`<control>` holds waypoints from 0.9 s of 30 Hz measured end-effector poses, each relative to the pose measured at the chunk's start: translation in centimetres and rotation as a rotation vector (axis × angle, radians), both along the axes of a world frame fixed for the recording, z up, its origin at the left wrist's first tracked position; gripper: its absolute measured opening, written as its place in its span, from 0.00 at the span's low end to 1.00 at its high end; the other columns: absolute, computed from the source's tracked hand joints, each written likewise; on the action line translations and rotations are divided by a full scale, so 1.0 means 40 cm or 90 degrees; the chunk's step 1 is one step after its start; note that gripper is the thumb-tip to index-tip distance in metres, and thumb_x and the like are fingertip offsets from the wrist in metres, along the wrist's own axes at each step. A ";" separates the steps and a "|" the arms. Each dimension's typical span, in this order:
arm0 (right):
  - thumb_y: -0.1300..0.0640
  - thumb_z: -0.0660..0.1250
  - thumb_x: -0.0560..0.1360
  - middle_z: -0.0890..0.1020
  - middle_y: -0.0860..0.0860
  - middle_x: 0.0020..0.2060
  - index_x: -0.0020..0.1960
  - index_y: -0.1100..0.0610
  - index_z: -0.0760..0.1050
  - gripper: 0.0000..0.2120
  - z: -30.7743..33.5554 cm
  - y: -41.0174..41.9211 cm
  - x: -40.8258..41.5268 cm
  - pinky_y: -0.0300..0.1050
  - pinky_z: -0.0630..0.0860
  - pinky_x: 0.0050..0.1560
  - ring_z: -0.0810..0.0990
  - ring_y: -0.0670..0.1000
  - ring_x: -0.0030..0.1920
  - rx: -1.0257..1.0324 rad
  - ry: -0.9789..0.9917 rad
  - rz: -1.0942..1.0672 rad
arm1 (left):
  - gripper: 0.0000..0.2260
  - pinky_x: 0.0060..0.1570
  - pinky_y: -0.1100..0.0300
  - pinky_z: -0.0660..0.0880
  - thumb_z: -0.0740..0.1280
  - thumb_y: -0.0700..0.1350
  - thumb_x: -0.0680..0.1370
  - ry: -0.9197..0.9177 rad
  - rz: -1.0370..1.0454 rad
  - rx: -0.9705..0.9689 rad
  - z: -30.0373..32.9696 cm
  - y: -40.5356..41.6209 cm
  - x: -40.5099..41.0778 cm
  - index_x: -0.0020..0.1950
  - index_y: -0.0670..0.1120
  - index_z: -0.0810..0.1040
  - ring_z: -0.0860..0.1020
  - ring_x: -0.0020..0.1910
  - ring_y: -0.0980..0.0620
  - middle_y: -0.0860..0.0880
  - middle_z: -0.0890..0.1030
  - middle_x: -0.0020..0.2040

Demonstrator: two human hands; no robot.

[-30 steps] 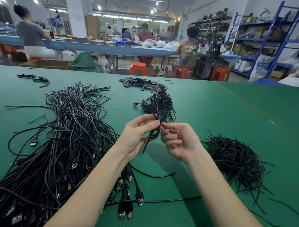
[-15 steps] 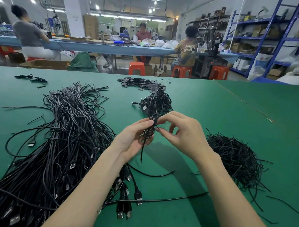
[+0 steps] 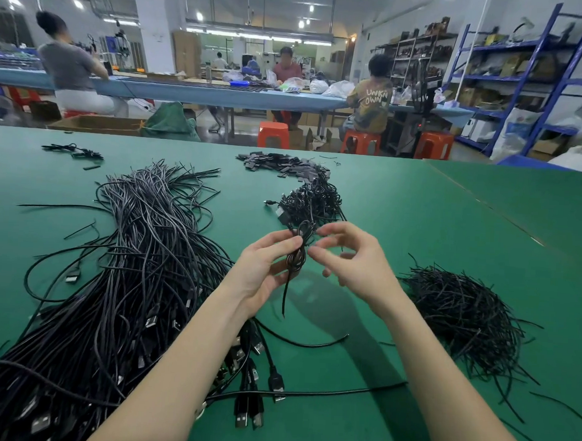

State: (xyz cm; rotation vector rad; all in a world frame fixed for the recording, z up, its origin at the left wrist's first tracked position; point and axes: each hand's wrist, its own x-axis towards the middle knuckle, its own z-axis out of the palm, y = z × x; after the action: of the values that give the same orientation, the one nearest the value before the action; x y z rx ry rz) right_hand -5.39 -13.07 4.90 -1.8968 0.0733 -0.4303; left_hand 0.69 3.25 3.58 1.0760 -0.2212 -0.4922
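My left hand [image 3: 264, 269] grips a small coiled black cable [image 3: 297, 254] above the green table [image 3: 416, 225], thumb and fingers curled round the coil's middle; one loose end hangs down toward the table. My right hand [image 3: 351, 256] hovers just right of the coil with fingers loosely curled; whether its fingertips touch the cable's top loop or a thin tie I cannot tell.
A big bundle of long black USB cables [image 3: 113, 296] covers the left of the table. A heap of thin black ties [image 3: 462, 311] lies right. Finished coils [image 3: 314, 201] and flat black pieces [image 3: 278, 164] lie beyond my hands. People work at a far bench [image 3: 221, 94].
My right hand has risen from beside the coil to its top and spread its fingers a little. The left hand keeps its hold on the coil, lifted slightly.
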 end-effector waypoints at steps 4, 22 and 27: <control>0.49 0.75 0.73 0.81 0.36 0.49 0.55 0.42 0.77 0.12 -0.018 -0.024 -0.007 0.44 0.79 0.44 0.81 0.42 0.35 -0.448 -0.226 -0.065 | 0.06 0.30 0.63 0.77 0.77 0.42 0.66 0.049 -0.002 -0.013 -0.007 -0.002 0.006 0.42 0.47 0.86 0.80 0.30 0.54 0.48 0.83 0.37; 0.56 0.73 0.76 0.84 0.42 0.35 0.42 0.51 0.83 0.04 -0.043 0.032 0.012 0.35 0.72 0.31 0.79 0.42 0.29 -0.031 -0.107 -0.100 | 0.07 0.35 0.63 0.78 0.75 0.40 0.71 -0.038 0.041 -0.003 -0.030 -0.020 0.002 0.47 0.49 0.83 0.82 0.37 0.55 0.50 0.85 0.42; 0.61 0.71 0.75 0.81 0.48 0.32 0.40 0.56 0.78 0.06 -0.021 0.032 0.014 0.30 0.62 0.20 0.73 0.41 0.25 0.636 0.296 0.038 | 0.08 0.37 0.65 0.77 0.75 0.39 0.74 -0.168 0.123 0.076 -0.034 -0.027 -0.007 0.51 0.47 0.82 0.82 0.43 0.57 0.51 0.86 0.45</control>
State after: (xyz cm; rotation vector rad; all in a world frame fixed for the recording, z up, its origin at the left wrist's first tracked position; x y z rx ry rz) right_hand -4.82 -11.80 4.07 -0.9669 0.4505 0.1105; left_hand 0.40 2.17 2.23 1.2649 -0.3192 -0.1901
